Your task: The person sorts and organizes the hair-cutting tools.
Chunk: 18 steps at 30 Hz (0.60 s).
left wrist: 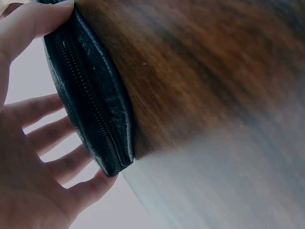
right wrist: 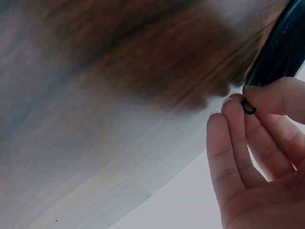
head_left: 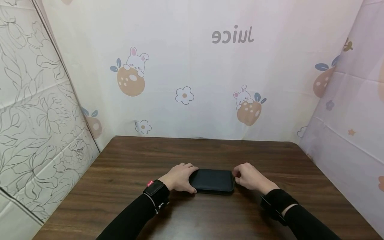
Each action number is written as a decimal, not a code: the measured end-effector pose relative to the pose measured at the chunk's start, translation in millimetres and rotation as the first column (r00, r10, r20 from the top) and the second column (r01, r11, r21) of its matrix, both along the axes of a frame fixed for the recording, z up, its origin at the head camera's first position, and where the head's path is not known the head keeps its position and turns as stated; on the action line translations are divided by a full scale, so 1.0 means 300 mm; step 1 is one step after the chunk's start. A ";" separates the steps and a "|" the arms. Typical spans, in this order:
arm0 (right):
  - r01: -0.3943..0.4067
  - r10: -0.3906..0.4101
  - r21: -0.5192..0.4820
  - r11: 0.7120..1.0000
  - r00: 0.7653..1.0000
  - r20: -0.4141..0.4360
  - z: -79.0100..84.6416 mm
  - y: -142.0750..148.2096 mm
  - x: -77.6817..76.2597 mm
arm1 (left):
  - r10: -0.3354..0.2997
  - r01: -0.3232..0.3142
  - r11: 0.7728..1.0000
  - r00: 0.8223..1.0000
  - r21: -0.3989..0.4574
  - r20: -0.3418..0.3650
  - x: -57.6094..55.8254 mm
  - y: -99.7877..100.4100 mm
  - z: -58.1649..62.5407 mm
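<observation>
A black leather-look zip wallet lies flat near the middle of the wooden table. My left hand grips its left end, the thumb on the near edge and the fingers towards the far side. Along that end the left wrist view shows closed zipper teeth. At the right end, my right hand pinches a small black zipper pull between thumb and forefinger. The pull's rounded tip sticks out past the thumb. The other fingers of that hand are held loosely together below it.
The dark brown table has a back edge against a white printed curtain. Further curtains hang at the left and right sides. Both wrists carry black straps.
</observation>
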State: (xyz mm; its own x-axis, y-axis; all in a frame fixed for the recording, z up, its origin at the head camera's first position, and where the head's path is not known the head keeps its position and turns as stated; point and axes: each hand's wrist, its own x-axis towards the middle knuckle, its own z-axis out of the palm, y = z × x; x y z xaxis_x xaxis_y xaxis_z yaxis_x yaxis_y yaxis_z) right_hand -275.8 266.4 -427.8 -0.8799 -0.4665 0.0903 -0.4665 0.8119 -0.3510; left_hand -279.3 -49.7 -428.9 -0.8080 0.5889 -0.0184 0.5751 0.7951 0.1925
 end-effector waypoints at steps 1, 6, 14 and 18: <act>-0.003 0.003 0.002 1.000 1.000 -0.003 0.001 0.000 0.001 | -0.002 0.002 1.000 1.000 0.003 0.000 0.000 -0.001 0.000; -0.012 0.012 0.013 1.000 1.000 -0.008 0.002 -0.002 0.004 | -0.001 0.001 1.000 1.000 0.008 0.004 -0.003 -0.002 -0.001; -0.023 0.024 0.020 1.000 1.000 -0.007 0.003 -0.004 0.008 | -0.005 0.005 1.000 1.000 0.015 0.007 -0.005 -0.002 0.003; -0.042 0.042 0.023 0.999 0.999 -0.008 0.004 -0.004 0.014 | -0.005 0.004 1.000 1.000 0.012 0.011 -0.007 -0.004 0.004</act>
State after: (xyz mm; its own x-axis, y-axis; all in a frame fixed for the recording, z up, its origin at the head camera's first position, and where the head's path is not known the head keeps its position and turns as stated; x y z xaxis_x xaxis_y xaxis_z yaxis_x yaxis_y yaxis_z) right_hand -271.7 265.2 -426.5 -0.8586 -0.5054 0.0864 -0.5035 0.7993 -0.3281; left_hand -281.4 -50.8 -427.8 -0.8051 0.5927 -0.0206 0.5763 0.7901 0.2087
